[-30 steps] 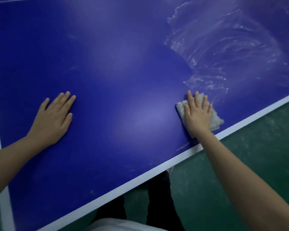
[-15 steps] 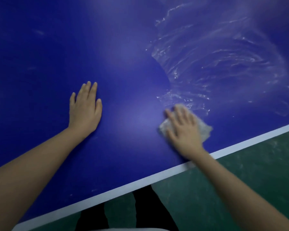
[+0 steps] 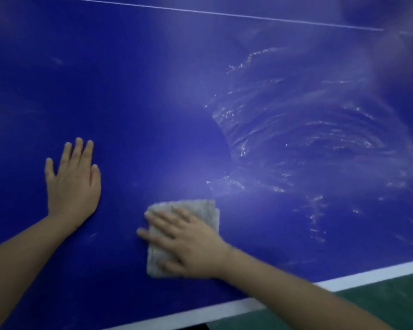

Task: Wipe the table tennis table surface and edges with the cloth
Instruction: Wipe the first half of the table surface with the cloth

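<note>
The blue table tennis table [image 3: 153, 96] fills most of the view, with a white stripe along its near edge [image 3: 224, 308]. A folded grey-white cloth [image 3: 200, 209] lies flat on the surface near that edge. My right hand [image 3: 188, 244] presses down on the cloth with fingers spread, pointing left. My left hand [image 3: 73, 182] rests flat on the bare blue surface to the left of the cloth, fingers together, holding nothing. Wet curved wipe streaks [image 3: 308, 129] shine on the right half of the table.
A thin white centre line [image 3: 200, 11] runs across the far part of the table. Green floor [image 3: 379, 303] shows below the near edge at the lower right.
My right hand has slid the cloth leftward along the near edge, away from the wet streaks. The view has shifted, and my left hand stays flat on the table.
</note>
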